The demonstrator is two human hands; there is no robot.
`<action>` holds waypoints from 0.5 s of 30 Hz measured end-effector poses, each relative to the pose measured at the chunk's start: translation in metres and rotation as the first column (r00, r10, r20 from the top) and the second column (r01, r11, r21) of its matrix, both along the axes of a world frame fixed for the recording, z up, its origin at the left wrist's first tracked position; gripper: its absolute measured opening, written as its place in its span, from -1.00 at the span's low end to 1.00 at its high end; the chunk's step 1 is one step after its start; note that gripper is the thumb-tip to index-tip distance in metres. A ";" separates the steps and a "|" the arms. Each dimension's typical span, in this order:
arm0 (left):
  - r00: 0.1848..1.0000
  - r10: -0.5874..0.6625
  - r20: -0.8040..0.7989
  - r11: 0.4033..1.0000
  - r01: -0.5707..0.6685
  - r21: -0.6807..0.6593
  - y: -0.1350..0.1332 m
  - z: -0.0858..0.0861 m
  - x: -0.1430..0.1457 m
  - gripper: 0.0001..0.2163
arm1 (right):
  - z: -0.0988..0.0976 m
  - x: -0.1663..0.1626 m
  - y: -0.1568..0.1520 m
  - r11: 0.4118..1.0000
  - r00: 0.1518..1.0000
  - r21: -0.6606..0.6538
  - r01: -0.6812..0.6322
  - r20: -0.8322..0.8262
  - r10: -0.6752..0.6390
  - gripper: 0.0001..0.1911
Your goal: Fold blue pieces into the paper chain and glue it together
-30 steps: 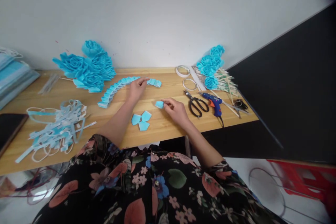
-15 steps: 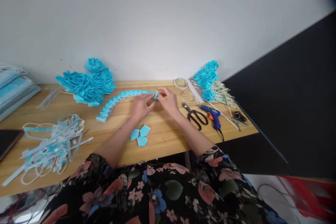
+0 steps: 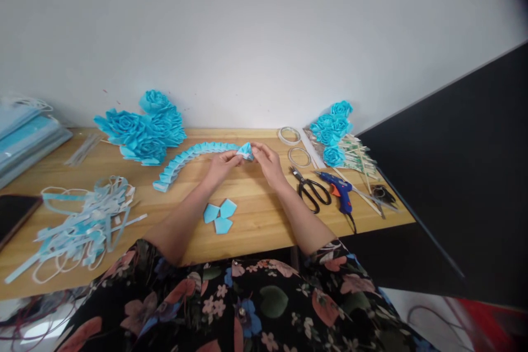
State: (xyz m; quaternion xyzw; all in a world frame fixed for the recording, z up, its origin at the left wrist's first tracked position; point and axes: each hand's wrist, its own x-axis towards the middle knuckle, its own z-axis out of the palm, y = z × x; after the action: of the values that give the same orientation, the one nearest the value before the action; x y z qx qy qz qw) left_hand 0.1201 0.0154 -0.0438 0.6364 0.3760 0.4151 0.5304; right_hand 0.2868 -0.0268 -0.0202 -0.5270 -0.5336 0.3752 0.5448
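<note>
A folded light-blue petal point(image 3: 245, 151), pale along its lower edge, is held between both hands at the table's middle. My left hand point(image 3: 223, 166) pinches its left side between thumb and fingers. My right hand point(image 3: 269, 163) is closed on its right side, fingertips pressed to it. Just left of the hands, a curved row of folded blue petals point(image 3: 181, 161) arcs across the wood; whether its end touches the held petal I cannot tell. Nearer my body lie three flat blue pieces point(image 3: 223, 225) with pointed ends.
Blue flowers point(image 3: 144, 132) stand back left, smaller ones point(image 3: 330, 126) back right. Black-handled scissors point(image 3: 312, 190), a blue glue gun point(image 3: 340, 190) and tape rolls point(image 3: 289, 135) lie right. Left are cut strips and loops point(image 3: 88, 225), stacked masks point(image 3: 27, 135) and a phone point(image 3: 16, 214).
The petal between my hands has turned and spread, showing a wider blue face and pale edge. My hands have drawn slightly apart. The view has shifted a little.
</note>
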 end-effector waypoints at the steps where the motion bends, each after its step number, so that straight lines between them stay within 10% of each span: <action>1: 1.000 -0.015 -0.006 1.000 0.015 -0.002 -0.001 0.000 0.000 -0.72 | -0.001 -0.001 0.000 1.000 1.000 -0.002 -0.014 -0.018 0.014 -0.57; 15: 1.000 0.018 0.016 1.000 -0.018 -0.003 -0.001 0.003 -0.001 -0.77 | -0.006 -0.005 -0.001 1.000 1.000 0.025 -0.014 -0.017 0.015 -0.61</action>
State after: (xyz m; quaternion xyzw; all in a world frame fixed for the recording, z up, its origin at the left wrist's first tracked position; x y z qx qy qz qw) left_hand 0.1188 0.0139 -0.0404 0.6286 0.3782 0.4245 0.5306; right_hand 0.2823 -0.0279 -0.0259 -0.5132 -0.5374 0.3769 0.5530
